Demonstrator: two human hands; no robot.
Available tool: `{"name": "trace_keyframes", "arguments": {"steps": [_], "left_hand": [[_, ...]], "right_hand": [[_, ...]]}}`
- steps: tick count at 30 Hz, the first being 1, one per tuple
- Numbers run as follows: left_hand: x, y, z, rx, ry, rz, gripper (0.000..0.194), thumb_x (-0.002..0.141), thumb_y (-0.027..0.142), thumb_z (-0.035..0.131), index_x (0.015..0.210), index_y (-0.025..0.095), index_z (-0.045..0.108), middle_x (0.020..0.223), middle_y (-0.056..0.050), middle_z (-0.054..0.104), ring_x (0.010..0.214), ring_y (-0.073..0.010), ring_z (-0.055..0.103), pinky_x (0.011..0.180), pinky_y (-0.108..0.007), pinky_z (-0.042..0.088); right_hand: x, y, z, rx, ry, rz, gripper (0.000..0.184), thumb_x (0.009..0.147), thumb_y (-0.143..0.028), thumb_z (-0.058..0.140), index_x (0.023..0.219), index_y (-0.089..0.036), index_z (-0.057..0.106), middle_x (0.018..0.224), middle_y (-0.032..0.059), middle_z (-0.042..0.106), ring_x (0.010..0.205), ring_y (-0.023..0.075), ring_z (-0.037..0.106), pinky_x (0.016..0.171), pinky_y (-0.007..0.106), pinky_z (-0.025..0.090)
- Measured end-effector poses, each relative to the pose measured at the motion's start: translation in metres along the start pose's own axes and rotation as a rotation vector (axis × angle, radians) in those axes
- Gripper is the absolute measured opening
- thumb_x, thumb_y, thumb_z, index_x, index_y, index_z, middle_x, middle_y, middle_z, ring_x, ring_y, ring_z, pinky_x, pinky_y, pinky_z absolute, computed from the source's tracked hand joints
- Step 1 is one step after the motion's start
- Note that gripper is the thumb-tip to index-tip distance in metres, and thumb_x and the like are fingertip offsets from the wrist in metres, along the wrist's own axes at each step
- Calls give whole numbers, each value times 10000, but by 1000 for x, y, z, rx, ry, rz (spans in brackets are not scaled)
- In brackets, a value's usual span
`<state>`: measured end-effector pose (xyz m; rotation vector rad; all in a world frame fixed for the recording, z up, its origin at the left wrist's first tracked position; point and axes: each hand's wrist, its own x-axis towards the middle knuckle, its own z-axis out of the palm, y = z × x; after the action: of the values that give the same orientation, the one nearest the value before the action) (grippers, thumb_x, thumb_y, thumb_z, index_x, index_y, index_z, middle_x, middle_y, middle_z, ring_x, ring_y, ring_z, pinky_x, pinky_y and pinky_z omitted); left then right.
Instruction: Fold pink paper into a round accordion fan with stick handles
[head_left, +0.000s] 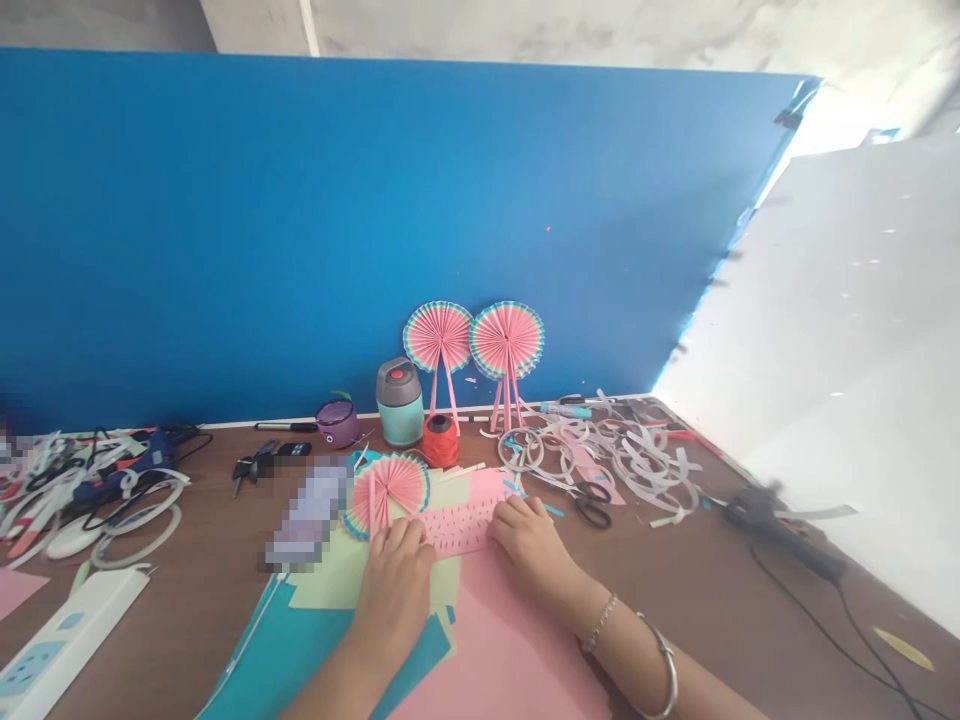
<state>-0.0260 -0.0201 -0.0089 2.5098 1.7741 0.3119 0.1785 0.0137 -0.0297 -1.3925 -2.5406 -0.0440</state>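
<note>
A pink paper strip [459, 528] with rows of small dark marks lies across the stacked sheets in front of me. My left hand [394, 570] grips its left end with bent fingers. At the other end, my right hand [531, 545] has its fingers curled over the strip; the fingertips are partly hidden. Just beyond my left hand is a round pleated paper fan [390, 490], pink with a blue edge. Underneath are pink paper [502, 640], pale green paper [326, 565] and teal paper [289, 630].
Two finished-looking pleated fans [507, 340] lean on the blue partition [300, 230]. Near them stand a teal jar with a grey lid [400, 405] and a red spool [440, 442]. Scissors [592, 505] and curled white strips [637, 460] lie right; a power strip [67, 640] sits left.
</note>
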Motion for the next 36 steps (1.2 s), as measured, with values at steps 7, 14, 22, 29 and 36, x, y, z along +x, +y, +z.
{"name": "trace_keyframes", "arguments": {"steps": [7, 14, 22, 29, 36], "left_hand": [[-1, 8, 0, 134, -177, 19, 291, 825, 40, 392, 911, 169, 639, 899, -69, 623, 889, -234, 544, 803, -391, 374], [1, 6, 7, 168, -217, 8, 307, 819, 16, 378, 927, 176, 616, 955, -67, 609, 913, -228, 548, 780, -369, 404], [0, 3, 8, 171, -242, -5, 319, 811, -10, 359, 918, 169, 601, 947, -64, 596, 947, -224, 532, 779, -344, 423], [0, -3, 10, 97, -197, -11, 317, 843, 13, 337, 927, 175, 596, 959, -68, 590, 943, -231, 526, 797, -369, 421], [3, -6, 16, 100, -152, 51, 283, 852, 42, 367, 921, 190, 598, 931, -54, 589, 918, -216, 523, 813, -358, 413]], "right_hand": [[-4, -4, 1, -92, -33, -96, 174, 802, -101, 524, 649, -166, 574, 736, 45, 567, 759, 177, 405, 708, 338, 230], [-2, -4, 5, -134, 44, -124, 191, 803, -95, 536, 627, -165, 556, 701, 39, 564, 749, 178, 399, 723, 346, 238], [-4, -4, 1, -89, 6, -91, 145, 777, -38, 500, 737, -167, 552, 817, 49, 577, 783, 184, 421, 708, 324, 255], [-3, 2, -6, 105, -5, -18, 184, 892, -105, 439, 780, -184, 560, 818, 23, 590, 808, 167, 468, 723, 287, 284], [-2, 4, -2, 60, -5, -58, 210, 868, -54, 408, 772, -177, 548, 798, 42, 588, 783, 176, 474, 728, 294, 286]]}}
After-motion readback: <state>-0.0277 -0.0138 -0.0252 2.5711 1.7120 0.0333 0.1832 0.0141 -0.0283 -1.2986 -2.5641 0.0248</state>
